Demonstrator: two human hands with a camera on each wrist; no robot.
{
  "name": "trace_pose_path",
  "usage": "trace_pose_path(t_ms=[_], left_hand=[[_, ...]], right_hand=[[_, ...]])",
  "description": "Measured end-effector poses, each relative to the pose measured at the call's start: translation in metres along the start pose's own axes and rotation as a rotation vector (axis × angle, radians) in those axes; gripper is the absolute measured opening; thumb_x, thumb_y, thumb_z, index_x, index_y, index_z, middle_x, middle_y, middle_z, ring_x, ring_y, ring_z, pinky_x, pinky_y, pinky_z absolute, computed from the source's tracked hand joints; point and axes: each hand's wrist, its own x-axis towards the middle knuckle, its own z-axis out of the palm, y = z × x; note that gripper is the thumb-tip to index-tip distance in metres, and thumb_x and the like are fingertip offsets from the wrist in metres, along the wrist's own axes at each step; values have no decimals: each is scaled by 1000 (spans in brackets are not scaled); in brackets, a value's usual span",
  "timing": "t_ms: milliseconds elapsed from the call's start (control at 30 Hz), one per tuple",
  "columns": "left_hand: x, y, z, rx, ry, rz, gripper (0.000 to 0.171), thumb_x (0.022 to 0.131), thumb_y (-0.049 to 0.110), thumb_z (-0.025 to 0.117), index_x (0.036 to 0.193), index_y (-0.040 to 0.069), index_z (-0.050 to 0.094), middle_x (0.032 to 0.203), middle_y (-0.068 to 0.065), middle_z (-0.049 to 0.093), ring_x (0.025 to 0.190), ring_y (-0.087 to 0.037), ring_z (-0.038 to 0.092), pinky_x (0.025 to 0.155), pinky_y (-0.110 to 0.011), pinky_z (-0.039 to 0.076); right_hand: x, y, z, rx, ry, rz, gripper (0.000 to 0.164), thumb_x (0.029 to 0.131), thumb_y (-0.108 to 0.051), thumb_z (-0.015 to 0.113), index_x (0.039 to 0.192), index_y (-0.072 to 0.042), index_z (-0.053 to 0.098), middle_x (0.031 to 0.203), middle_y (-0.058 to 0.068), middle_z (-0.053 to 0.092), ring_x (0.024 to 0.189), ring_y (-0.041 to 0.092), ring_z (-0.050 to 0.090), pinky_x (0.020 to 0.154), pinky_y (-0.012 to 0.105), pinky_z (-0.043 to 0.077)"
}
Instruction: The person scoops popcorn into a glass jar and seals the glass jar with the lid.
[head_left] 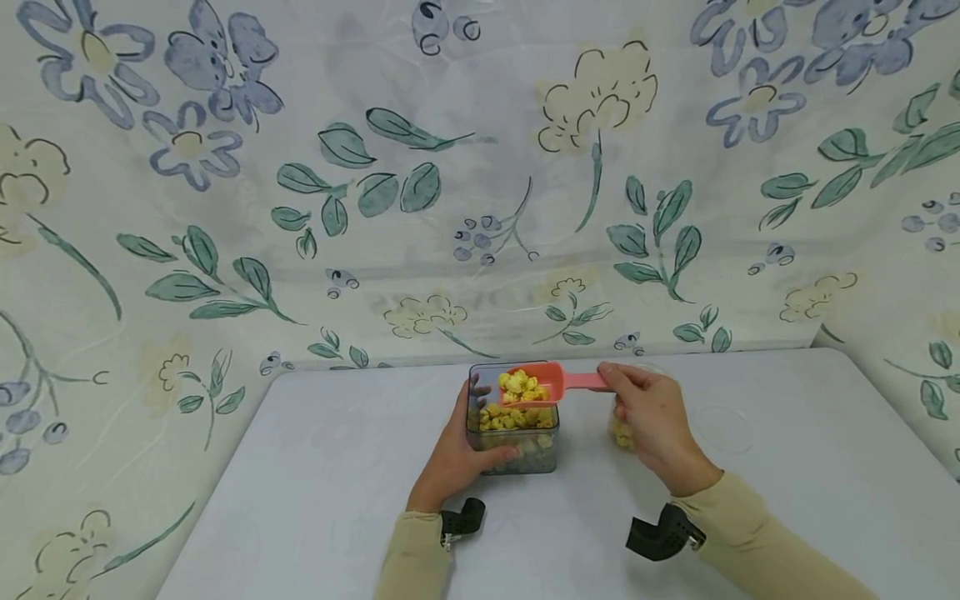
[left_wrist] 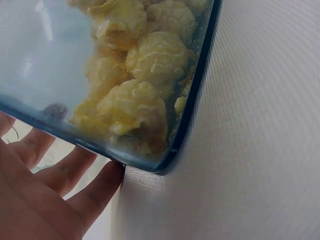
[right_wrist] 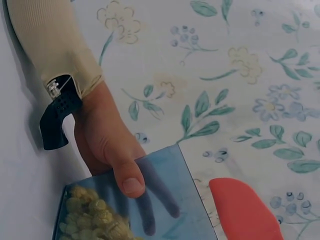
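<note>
A clear bluish container [head_left: 542,454], partly filled with yellow popcorn [head_left: 495,418], stands on the table. My left hand [head_left: 459,446] grips it from the left side, thumb across the front and fingers behind the wall; the left wrist view shows those fingers [left_wrist: 95,192] along its edge. Over the container's opening is a red-orange scoop [head_left: 555,383] loaded with popcorn pieces. My right hand [head_left: 652,417] pinches the scoop's handle from the right. Behind the right hand, mostly hidden by it, is a clear jar [head_left: 621,429] with popcorn inside.
A clear round lid [head_left: 722,429] lies on the white table [head_left: 330,492] to the right of the right hand. A flower-printed sheet [head_left: 495,283] rises behind the table and at both sides. Black wrist cameras [head_left: 663,533] sit at both sleeve cuffs.
</note>
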Motion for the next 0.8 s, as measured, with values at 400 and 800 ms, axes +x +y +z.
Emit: trace_pose_path(t_ms=[400, 800], left_hand=[[2, -3, 1, -38, -6, 0, 107, 73, 26, 80, 148, 33, 4, 147, -6, 29, 136, -28, 26, 107, -53, 24], [1, -3, 1, -46, -8, 13, 107, 73, 25, 80, 149, 32, 5, 148, -7, 28, 135, -29, 26, 106, -52, 24]], right_hand=[[-2, -6, -15, 24, 20, -2, 51, 86, -37, 64, 121, -1, 59, 89, 1, 59, 56, 7, 45, 52, 14, 40], [-4, -8, -30, 31, 39, -21, 55, 86, -36, 64, 125, 1, 55, 92, -2, 61, 55, 5, 44, 53, 14, 41]])
